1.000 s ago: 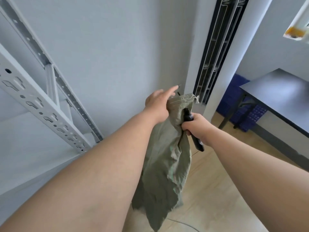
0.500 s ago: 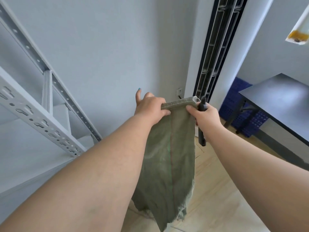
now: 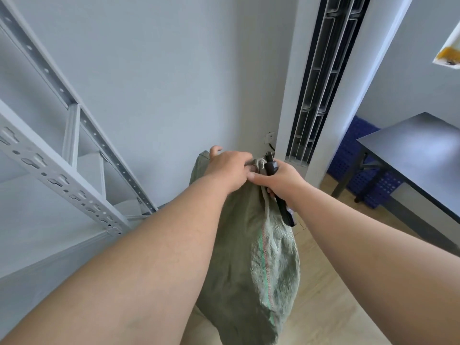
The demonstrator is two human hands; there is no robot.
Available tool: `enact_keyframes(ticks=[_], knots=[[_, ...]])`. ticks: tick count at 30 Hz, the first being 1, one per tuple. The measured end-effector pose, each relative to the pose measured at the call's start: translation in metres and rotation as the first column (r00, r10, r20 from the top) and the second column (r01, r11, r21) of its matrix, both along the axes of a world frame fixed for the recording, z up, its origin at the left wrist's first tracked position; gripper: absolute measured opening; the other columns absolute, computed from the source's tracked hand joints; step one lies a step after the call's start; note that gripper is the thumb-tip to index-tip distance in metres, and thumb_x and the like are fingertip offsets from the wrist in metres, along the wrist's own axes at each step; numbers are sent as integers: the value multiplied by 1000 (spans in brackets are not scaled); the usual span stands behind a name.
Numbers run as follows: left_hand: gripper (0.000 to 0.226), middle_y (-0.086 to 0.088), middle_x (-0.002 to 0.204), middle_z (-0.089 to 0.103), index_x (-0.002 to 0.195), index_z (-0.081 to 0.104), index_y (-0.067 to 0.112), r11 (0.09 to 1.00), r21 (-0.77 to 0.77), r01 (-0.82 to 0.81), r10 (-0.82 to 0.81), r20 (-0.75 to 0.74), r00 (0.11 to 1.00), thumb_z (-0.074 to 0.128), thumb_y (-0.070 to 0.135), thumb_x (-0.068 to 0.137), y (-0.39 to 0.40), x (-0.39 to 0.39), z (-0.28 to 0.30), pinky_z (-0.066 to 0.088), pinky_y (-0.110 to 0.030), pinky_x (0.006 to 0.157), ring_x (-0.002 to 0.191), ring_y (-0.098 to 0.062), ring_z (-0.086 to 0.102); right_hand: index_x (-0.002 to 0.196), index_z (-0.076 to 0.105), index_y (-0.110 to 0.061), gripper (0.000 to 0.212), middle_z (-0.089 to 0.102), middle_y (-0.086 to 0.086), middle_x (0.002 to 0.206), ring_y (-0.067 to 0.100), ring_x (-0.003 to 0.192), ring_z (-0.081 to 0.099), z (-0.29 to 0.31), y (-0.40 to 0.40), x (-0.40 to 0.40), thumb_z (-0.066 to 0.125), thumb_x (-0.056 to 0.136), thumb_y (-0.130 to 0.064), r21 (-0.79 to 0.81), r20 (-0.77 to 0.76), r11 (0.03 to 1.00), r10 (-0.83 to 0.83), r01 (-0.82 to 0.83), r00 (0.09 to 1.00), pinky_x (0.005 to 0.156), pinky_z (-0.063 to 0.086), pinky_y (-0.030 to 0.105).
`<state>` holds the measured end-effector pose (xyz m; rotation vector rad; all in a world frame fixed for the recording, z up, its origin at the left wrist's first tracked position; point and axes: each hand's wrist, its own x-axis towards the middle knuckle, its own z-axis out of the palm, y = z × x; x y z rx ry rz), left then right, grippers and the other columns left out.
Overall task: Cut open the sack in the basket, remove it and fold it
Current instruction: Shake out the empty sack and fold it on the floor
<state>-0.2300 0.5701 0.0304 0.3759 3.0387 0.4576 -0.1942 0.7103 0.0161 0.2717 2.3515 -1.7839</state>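
- Left hand (image 3: 230, 170) closes over the top edge of the sack (image 3: 249, 257), fingers curled down on the bunched cloth; one finger sticks up free at the far left side.
- Right hand (image 3: 278, 178) meets it from the right, thumb pressed against the same gathered edge while the other fingers wrap a dark tool (image 3: 280, 195), most likely the cutter used on the sack.
- Both hands touch at the top edge, so the two upper corners seem brought together: this reads as the first fold, judged from how the cloth hangs doubled below.
- Keeping the tool in the palm leaves only the thumb and forefinger for the cloth, which looks like a weak pinch; the edge could slip out on that side.
- Sack hangs free in the air below the hands, over the wooden floor (image 3: 323, 295), limp and puffed, with a green and red stripe down its near face. No basket is in view, so it appears to be already removed.
- Frayed threads show at the gathered edge between the hands.
- Both arms reach forward and slightly down, nearly straight, wrists level, holding the sack away from the body so its length can drop clear.
- Grey shelf (image 3: 62, 170) stands at the left, a dark bench (image 3: 423, 150) at the right; neither touches the sack.
- Woven cloth like this should crease poorly, so the next fold probably needs a flat surface or a firm smoothing.
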Motion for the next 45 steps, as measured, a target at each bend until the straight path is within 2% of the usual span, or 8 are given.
enact_keyframes(ticks=[5, 11, 18, 21, 25, 31, 37, 45], knots=[[29, 9, 81, 55, 101, 53, 35, 996, -77, 33, -18, 177, 984, 61, 57, 84, -20, -3, 1, 34, -35, 92, 104, -25, 35, 106, 66, -22, 24, 65, -3, 92, 16, 78, 60, -11, 19, -6, 73, 83, -26, 279, -13, 945, -176, 173, 984, 70, 49, 28], [19, -1, 102, 60, 97, 60, 22, 813, -582, -10, 118, 148, 982, 57, 7, 85, -38, -2, -2, 32, -36, 91, 111, -23, 54, 103, 63, -19, 15, 67, 3, 95, 20, 75, 56, -15, 50, -7, 64, 89, -25, 261, -63, 845, -467, 466, 882, 59, 39, 27], [19, 0, 103, 66, 100, 67, 24, 868, -483, -116, 146, 23, 989, 52, 32, 94, -37, -9, -9, 36, -38, 97, 105, -24, 58, 108, 62, -18, 23, 56, -6, 75, 9, 61, 50, -12, 51, -10, 62, 87, -28, 257, -31, 830, -506, 496, 862, 49, 35, 24], [21, -2, 96, 60, 102, 63, 20, 909, -364, -205, 237, 44, 970, 48, 33, 97, -24, -11, -4, 40, -31, 72, 90, -25, 57, 123, 53, -22, 43, 62, -5, 101, 11, 77, 56, -9, 39, -9, 71, 84, -32, 156, -59, 870, -464, 467, 884, 57, 39, 23], [20, 0, 106, 65, 105, 64, 26, 965, -177, -195, 211, 76, 975, 49, 34, 97, -6, -12, -6, 39, -29, 70, 95, -26, 58, 138, 41, -36, 68, 52, -16, 103, 3, 87, 53, -4, 11, -10, 76, 81, -20, 107, -225, 985, -108, 134, 968, 77, 43, 21], [16, 1, 102, 64, 107, 59, 30, 988, 153, -9, -10, 124, 992, 55, 38, 93, -2, -9, -3, 40, -37, 93, 105, -25, 58, 100, 62, -20, 24, 60, -5, 79, 18, 80, 57, -13, 0, -26, 74, 80, -25, 328, -79, 944, 67, -37, 995, 68, 41, 27], [12, 4, 92, 61, 90, 53, 31, 871, -483, 96, -33, 137, 990, 60, 41, 89, -48, -24, 2, -4, -48, 119, 119, -22, 53, 114, 63, -17, 29, 63, 1, 94, 17, 77, 55, -30, 29, -27, 64, 89, -32, 346, -36, 893, -292, 286, 956, 65, 42, 27], [20, 1, 98, 64, 104, 63, 25, 694, -714, -94, 188, 54, 981, 49, 16, 93, -84, -27, -16, -11, -57, 114, 121, -23, 49, 115, 59, -10, 28, 64, 10, 104, 24, 84, 53, -34, 54, -37, 57, 93, -27, 313, -67, 745, -602, 590, 796, 70, 38, 30]])
